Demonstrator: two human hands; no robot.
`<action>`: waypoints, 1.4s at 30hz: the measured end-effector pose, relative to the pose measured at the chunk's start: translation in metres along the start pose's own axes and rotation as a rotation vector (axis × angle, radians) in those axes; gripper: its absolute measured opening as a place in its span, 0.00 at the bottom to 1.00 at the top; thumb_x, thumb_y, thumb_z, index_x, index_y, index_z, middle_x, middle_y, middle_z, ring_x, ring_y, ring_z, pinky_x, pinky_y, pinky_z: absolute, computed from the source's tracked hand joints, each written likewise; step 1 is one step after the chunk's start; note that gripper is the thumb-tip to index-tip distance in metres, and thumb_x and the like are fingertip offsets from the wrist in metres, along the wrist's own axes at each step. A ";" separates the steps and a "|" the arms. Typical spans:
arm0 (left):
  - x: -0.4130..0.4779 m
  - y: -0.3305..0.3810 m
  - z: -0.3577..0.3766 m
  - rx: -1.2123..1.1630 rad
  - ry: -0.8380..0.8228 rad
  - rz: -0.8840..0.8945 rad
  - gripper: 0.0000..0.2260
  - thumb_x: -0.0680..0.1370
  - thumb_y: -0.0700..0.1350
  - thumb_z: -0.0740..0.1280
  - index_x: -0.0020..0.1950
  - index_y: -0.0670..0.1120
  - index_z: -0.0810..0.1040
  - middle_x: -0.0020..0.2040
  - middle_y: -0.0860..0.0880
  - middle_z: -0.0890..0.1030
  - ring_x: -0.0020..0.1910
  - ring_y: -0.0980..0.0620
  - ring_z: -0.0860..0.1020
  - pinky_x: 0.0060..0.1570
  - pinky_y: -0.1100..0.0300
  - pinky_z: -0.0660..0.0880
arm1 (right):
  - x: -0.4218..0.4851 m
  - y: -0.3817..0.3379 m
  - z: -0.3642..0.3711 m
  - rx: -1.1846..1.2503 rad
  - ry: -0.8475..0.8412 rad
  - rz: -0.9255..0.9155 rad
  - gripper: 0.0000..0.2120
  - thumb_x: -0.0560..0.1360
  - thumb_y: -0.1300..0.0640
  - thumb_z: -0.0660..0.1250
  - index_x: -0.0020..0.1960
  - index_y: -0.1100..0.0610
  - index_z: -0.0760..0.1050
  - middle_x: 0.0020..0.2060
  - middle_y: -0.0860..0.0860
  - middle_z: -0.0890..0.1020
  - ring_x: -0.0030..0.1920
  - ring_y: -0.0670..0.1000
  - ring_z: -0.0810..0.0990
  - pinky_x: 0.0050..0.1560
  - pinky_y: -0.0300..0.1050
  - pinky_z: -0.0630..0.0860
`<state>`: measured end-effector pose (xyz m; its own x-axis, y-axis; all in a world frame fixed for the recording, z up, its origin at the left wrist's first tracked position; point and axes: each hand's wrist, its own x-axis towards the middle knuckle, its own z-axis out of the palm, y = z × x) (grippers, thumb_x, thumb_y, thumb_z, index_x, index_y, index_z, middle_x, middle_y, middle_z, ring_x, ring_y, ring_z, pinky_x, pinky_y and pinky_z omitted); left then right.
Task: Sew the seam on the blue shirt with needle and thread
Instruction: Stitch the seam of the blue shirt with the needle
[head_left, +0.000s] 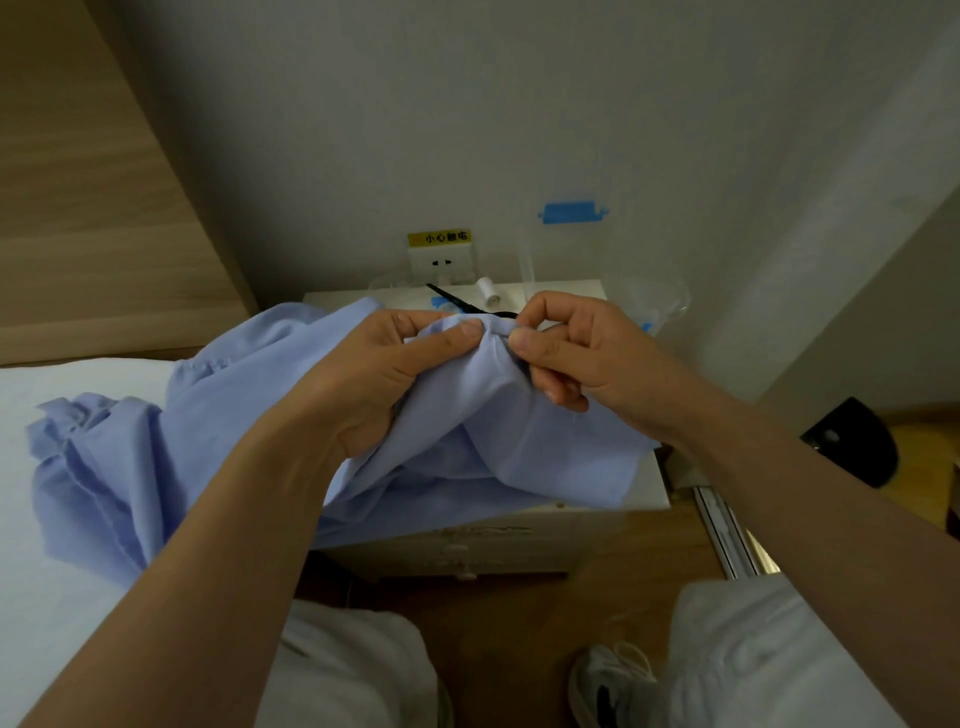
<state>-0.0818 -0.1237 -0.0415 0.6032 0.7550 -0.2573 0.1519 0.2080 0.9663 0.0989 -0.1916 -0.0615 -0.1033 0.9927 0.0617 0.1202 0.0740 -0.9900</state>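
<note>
Left hand (395, 364) and right hand (576, 353) are pinched on 1 raised fold of blue shirt (249, 415); needle not seen, so a fingertip could be pricked by its hidden point.

needle too small to tell at right hand (576, 348) pinch on blue shirt (234, 405), scissors (457, 301) handles hidden behind right hand, shoe (608, 686) cut by bottom edge

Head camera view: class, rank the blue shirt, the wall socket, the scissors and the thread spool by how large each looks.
1. blue shirt
2. wall socket
3. thread spool, smallest
The scissors are partly hidden, so their place next to the socket is unsure.
</note>
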 end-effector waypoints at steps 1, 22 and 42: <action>0.000 0.000 0.000 -0.021 0.001 0.003 0.10 0.71 0.48 0.66 0.45 0.45 0.83 0.40 0.44 0.85 0.38 0.52 0.82 0.38 0.64 0.79 | 0.001 0.000 -0.001 -0.003 0.006 0.004 0.06 0.80 0.60 0.61 0.44 0.56 0.74 0.23 0.49 0.75 0.24 0.47 0.67 0.25 0.38 0.66; 0.003 -0.005 0.009 0.207 0.060 0.050 0.10 0.78 0.48 0.64 0.45 0.45 0.82 0.34 0.51 0.83 0.35 0.57 0.80 0.35 0.67 0.76 | 0.004 0.010 0.003 -0.413 0.260 -0.342 0.06 0.75 0.58 0.70 0.52 0.55 0.78 0.46 0.48 0.79 0.45 0.46 0.76 0.47 0.33 0.71; 0.010 -0.010 0.005 0.118 0.389 0.066 0.10 0.79 0.48 0.66 0.42 0.43 0.78 0.42 0.38 0.80 0.44 0.45 0.78 0.47 0.50 0.75 | -0.010 -0.004 0.013 0.100 -1.103 0.284 0.07 0.80 0.68 0.56 0.52 0.59 0.71 0.38 0.54 0.81 0.42 0.52 0.83 0.54 0.51 0.78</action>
<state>-0.0733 -0.1217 -0.0536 0.2772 0.9477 -0.1580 0.2256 0.0956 0.9695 0.0864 -0.2029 -0.0602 -0.9011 0.3449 -0.2627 0.2042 -0.1969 -0.9589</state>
